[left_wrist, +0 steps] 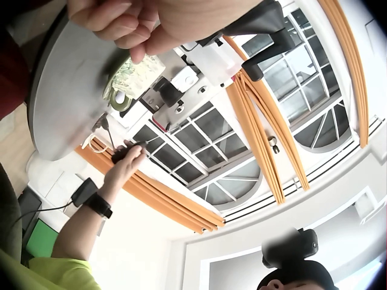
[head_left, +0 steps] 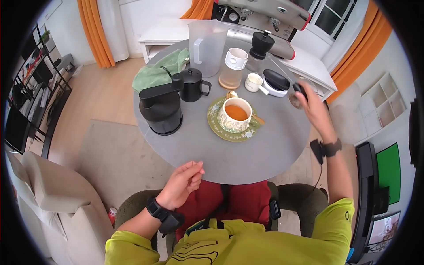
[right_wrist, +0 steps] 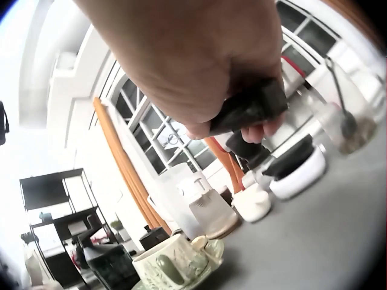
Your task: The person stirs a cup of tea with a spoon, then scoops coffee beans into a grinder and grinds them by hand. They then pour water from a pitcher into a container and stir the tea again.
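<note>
The right hand point(head_left: 312, 109) has its fingers closed round one black tool point(head_left: 300, 90) with a thin rod, at the worktop's right side; beside it stands one clear glass container point(head_left: 295, 101) with brown contents. The left hand point(head_left: 182, 183), its fingers loosely curled and holding nothing, is over the near edge of the grey round worktop point(head_left: 212, 163).

Near the middle, one patterned cup point(head_left: 232, 125) holds an orange-brown drink point(head_left: 236, 112) and sits on one green saucer point(head_left: 215, 126), with one wooden spoon point(head_left: 258, 119) on it. Behind are one translucent pitcher point(head_left: 206, 48), one white-collared jar point(head_left: 231, 73) with a little brownish liquid, one small white cup point(head_left: 253, 83) and one black-topped grinder point(head_left: 261, 46). To the left stand one black lidded pot point(head_left: 191, 86) and one larger black appliance point(head_left: 160, 110), near one green cloth point(head_left: 152, 73).
</note>
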`<state>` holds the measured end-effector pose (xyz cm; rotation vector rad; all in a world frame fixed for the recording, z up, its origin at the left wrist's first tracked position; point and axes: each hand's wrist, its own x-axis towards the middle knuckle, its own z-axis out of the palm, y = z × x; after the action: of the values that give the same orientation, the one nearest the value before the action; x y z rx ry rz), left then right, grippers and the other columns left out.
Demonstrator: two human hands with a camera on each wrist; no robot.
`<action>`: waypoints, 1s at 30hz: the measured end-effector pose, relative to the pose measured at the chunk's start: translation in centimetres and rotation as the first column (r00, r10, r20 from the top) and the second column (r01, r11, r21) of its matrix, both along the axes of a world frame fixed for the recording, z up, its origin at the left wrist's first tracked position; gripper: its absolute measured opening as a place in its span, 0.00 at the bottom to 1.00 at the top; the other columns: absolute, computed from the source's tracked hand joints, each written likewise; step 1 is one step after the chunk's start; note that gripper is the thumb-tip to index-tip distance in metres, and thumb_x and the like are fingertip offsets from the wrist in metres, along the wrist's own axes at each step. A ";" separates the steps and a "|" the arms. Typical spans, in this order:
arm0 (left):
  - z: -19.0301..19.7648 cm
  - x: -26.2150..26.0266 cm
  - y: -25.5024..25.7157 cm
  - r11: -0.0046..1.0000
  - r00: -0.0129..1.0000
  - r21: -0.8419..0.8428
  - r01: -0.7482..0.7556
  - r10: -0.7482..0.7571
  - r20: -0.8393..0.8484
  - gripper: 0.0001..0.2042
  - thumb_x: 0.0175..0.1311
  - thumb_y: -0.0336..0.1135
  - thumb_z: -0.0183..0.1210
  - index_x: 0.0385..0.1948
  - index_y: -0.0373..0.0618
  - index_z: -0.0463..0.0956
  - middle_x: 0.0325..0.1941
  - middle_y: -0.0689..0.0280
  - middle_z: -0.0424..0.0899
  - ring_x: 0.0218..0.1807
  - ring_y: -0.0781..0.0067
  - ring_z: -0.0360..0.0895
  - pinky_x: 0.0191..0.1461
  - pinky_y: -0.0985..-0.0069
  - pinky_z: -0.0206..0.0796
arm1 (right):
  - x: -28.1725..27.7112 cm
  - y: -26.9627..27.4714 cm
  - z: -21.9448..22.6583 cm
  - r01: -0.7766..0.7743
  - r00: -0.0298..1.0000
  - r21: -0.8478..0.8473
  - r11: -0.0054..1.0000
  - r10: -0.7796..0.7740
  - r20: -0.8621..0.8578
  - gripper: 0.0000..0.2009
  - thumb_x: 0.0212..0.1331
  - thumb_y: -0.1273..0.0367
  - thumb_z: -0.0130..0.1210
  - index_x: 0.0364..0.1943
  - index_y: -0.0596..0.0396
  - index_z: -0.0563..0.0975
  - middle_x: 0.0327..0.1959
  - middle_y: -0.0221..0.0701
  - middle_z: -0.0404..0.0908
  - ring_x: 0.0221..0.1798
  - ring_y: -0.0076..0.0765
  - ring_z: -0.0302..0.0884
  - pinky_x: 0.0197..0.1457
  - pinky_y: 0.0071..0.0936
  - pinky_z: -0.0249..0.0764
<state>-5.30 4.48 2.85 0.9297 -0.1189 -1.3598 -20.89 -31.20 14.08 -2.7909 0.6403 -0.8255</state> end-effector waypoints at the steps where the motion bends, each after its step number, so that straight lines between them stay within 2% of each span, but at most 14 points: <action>1: 0.0 -0.1 0.0 1.000 1.000 0.006 0.003 -0.003 0.002 0.11 0.71 0.39 0.50 0.28 0.46 0.70 0.18 0.77 0.60 0.21 0.86 0.52 0.24 0.86 0.46 | 0.9 -0.4 1.7 -0.001 1.000 -0.011 1.000 0.001 0.002 0.14 0.64 0.63 0.52 0.50 0.53 0.70 0.31 0.38 0.73 0.31 0.37 0.74 0.37 0.29 0.70; 2: 0.0 -0.1 0.0 1.000 1.000 -0.006 -0.001 0.001 0.004 0.11 0.71 0.39 0.50 0.28 0.46 0.70 0.18 0.77 0.60 0.21 0.86 0.52 0.24 0.86 0.46 | 2.0 -0.9 3.4 -0.017 0.996 -0.340 0.940 -0.015 -0.091 0.14 0.64 0.64 0.52 0.50 0.52 0.70 0.31 0.38 0.72 0.32 0.38 0.74 0.37 0.31 0.70; 3: 0.1 0.0 0.1 1.000 1.000 -0.001 0.008 -0.008 0.005 0.11 0.71 0.39 0.50 0.28 0.47 0.70 0.18 0.77 0.59 0.21 0.86 0.52 0.24 0.86 0.46 | 3.1 -1.3 5.0 -0.062 0.983 -0.628 0.775 -0.060 -0.171 0.13 0.63 0.65 0.52 0.49 0.51 0.70 0.31 0.38 0.71 0.32 0.39 0.74 0.37 0.34 0.70; 4: 0.1 0.0 0.2 1.000 1.000 0.006 0.017 -0.017 0.006 0.11 0.71 0.39 0.50 0.28 0.47 0.70 0.18 0.77 0.59 0.21 0.86 0.52 0.24 0.86 0.46 | 4.3 -1.5 6.6 -0.066 0.984 -0.636 0.769 -0.055 -0.169 0.13 0.63 0.65 0.52 0.49 0.51 0.70 0.31 0.38 0.71 0.32 0.39 0.74 0.37 0.34 0.70; 6: 0.1 0.1 0.3 1.000 1.000 -0.003 0.012 -0.012 -0.002 0.11 0.71 0.39 0.50 0.27 0.47 0.70 0.18 0.77 0.59 0.21 0.86 0.52 0.24 0.86 0.46 | 6.5 -1.8 8.8 -0.174 0.950 -0.743 0.646 -0.087 -0.299 0.14 0.60 0.68 0.53 0.49 0.50 0.70 0.32 0.37 0.70 0.35 0.39 0.75 0.37 0.36 0.71; 7: 0.0 0.3 0.3 1.000 1.000 -0.003 0.013 -0.013 -0.006 0.11 0.71 0.39 0.50 0.27 0.47 0.70 0.18 0.77 0.60 0.20 0.86 0.53 0.24 0.86 0.46 | 7.4 -1.9 9.2 -0.170 0.953 -0.746 0.644 -0.086 -0.292 0.14 0.60 0.68 0.53 0.49 0.50 0.70 0.32 0.37 0.70 0.35 0.39 0.75 0.37 0.36 0.71; 9: -0.1 0.4 0.3 1.000 1.000 -0.012 0.010 -0.010 -0.008 0.10 0.70 0.39 0.50 0.27 0.47 0.70 0.18 0.77 0.60 0.20 0.86 0.53 0.24 0.86 0.46 | 8.9 -1.8 9.8 -0.293 0.929 -0.843 0.452 -0.076 -0.363 0.12 0.57 0.70 0.53 0.46 0.50 0.70 0.33 0.34 0.72 0.36 0.35 0.76 0.36 0.32 0.72; 10: -0.1 0.4 0.3 1.000 1.000 -0.018 0.010 -0.010 -0.011 0.10 0.70 0.39 0.51 0.27 0.47 0.70 0.18 0.77 0.60 0.20 0.86 0.53 0.24 0.86 0.46 | 9.7 -2.0 9.9 -0.294 0.928 -0.843 0.450 -0.076 -0.364 0.12 0.57 0.70 0.53 0.46 0.50 0.70 0.33 0.34 0.72 0.36 0.35 0.76 0.36 0.32 0.72; 12: 0.0 0.5 0.4 1.000 1.000 -0.018 0.010 -0.010 -0.017 0.10 0.70 0.39 0.51 0.28 0.47 0.70 0.18 0.77 0.60 0.21 0.87 0.53 0.24 0.86 0.46 | 11.3 -2.9 9.6 -0.355 0.893 -0.876 0.327 -0.159 -0.421 0.10 0.55 0.70 0.53 0.42 0.50 0.71 0.32 0.31 0.73 0.34 0.33 0.77 0.35 0.28 0.72; 16: 0.3 0.4 0.6 1.000 1.000 0.001 0.001 -0.001 -0.024 0.09 0.71 0.37 0.50 0.29 0.46 0.69 0.19 0.76 0.61 0.20 0.86 0.54 0.24 0.86 0.47 | 13.1 -3.4 9.1 -0.441 0.844 -0.853 0.279 -0.195 -0.500 0.07 0.56 0.69 0.52 0.38 0.48 0.71 0.30 0.29 0.74 0.32 0.32 0.78 0.34 0.27 0.72; 18: 0.2 0.6 0.7 1.000 1.000 -0.002 0.003 -0.003 -0.025 0.09 0.71 0.37 0.50 0.29 0.46 0.69 0.19 0.76 0.61 0.20 0.86 0.54 0.24 0.86 0.47 | 13.6 -3.0 9.3 -0.442 0.774 -0.818 0.368 -0.304 -0.555 0.11 0.56 0.63 0.56 0.39 0.49 0.71 0.31 0.31 0.73 0.34 0.34 0.77 0.38 0.30 0.72; 21: 0.1 0.6 0.7 1.000 1.000 -0.008 0.009 -0.009 -0.024 0.10 0.70 0.38 0.50 0.28 0.47 0.69 0.19 0.76 0.60 0.21 0.86 0.53 0.24 0.86 0.46 | 13.8 -2.8 9.8 -0.454 0.791 -0.812 0.367 -0.253 -0.557 0.12 0.55 0.61 0.57 0.39 0.48 0.71 0.32 0.31 0.74 0.33 0.34 0.77 0.37 0.30 0.73; 30: -0.3 0.7 0.6 1.000 1.000 0.003 0.000 0.000 -0.024 0.10 0.70 0.38 0.50 0.28 0.47 0.70 0.18 0.76 0.61 0.20 0.86 0.53 0.24 0.86 0.46 | 14.2 -2.9 9.4 -0.443 0.796 -0.823 0.356 -0.266 -0.544 0.13 0.55 0.61 0.58 0.41 0.47 0.71 0.33 0.31 0.74 0.33 0.33 0.77 0.37 0.29 0.73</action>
<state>-4.56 5.10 2.50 0.9161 -0.0982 -1.3708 -6.74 -34.11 23.52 -4.2234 -0.1076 -0.1639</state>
